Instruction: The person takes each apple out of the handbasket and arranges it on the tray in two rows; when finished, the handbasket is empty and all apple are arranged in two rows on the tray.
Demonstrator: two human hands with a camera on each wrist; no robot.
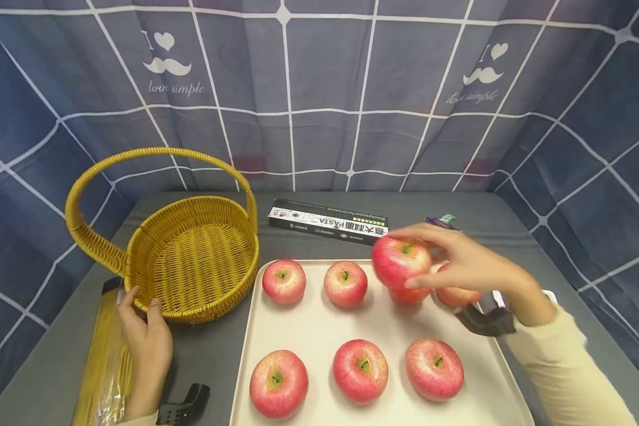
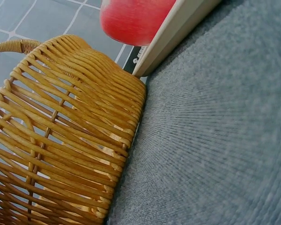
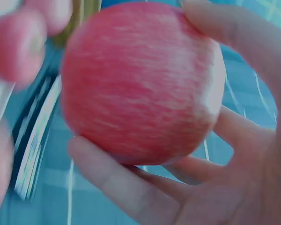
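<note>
My right hand (image 1: 465, 260) holds a red apple (image 1: 399, 263) between thumb and fingers, above the back right part of a white tray (image 1: 298, 322). In the right wrist view the same apple (image 3: 140, 84) fills the grasp. Beneath and behind this hand, two apples on the tray are partly hidden. My left hand (image 1: 149, 343) touches the near left side of a yellow wicker basket (image 1: 191, 310) with its fingertips, the fingers fairly straight. The basket's inside floor shows bare weave. The left wrist view shows the basket's woven wall (image 2: 70, 126), not the fingers.
Several more apples stand on the tray in two rows, one (image 1: 278, 383) at front left. A black pasta box (image 1: 327, 222) lies behind the tray. A clear pack of dry spaghetti (image 1: 103, 361) lies under my left forearm. Small wrapped items (image 1: 444, 220) lie at the back right.
</note>
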